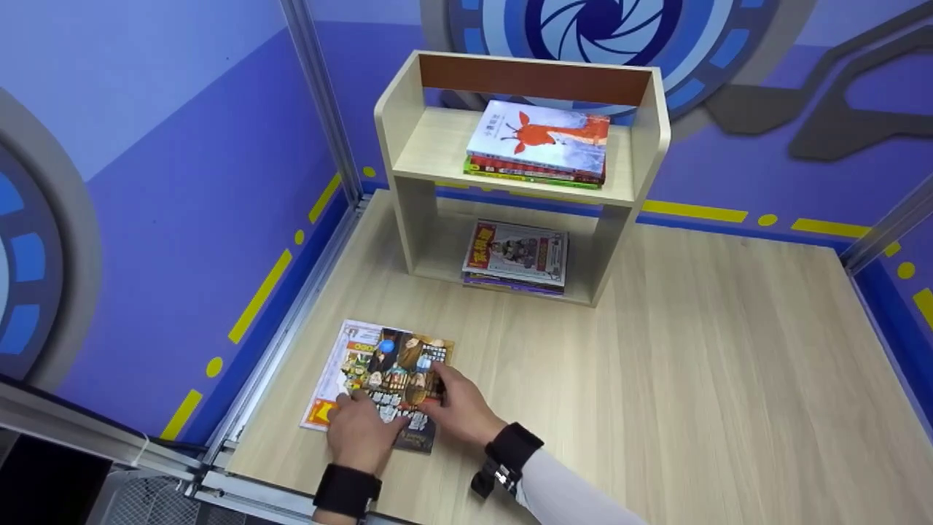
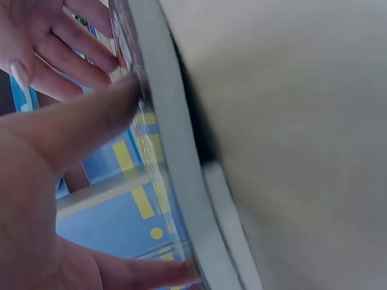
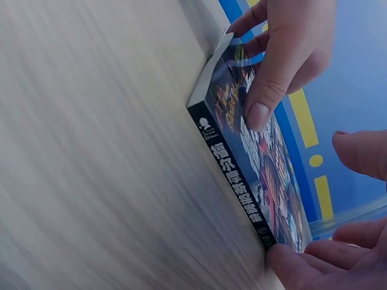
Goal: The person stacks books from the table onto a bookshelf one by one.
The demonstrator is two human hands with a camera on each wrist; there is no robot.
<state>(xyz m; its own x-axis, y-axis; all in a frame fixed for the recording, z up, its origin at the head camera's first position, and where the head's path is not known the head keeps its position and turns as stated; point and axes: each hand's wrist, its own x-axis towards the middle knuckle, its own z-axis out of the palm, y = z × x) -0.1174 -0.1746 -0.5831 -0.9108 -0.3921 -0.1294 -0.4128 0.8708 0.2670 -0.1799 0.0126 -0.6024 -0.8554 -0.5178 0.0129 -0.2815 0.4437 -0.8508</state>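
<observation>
A dark comic-style paperback (image 1: 412,364) lies over the right part of a white-and-orange book (image 1: 318,397) on the table. My left hand (image 1: 362,432) rests at the books' near end. Its thumb touches the paperback's cover and the other fingers reach the lower book's left side. At the paperback's right side is my right hand (image 1: 464,410). The right wrist view shows its fingertips at the black spine (image 3: 233,178), with the thumb raised off the cover. Pale page edges (image 2: 175,127) of the stack fill the middle of the left wrist view.
A two-tier wooden shelf (image 1: 399,211) stands at the back. Its upper tier bears a stack topped by a giraffe-cover book (image 1: 543,138); another book stack (image 1: 517,251) lies on the lower tier. A metal rail (image 1: 291,321) runs along the table's left edge beside the blue wall.
</observation>
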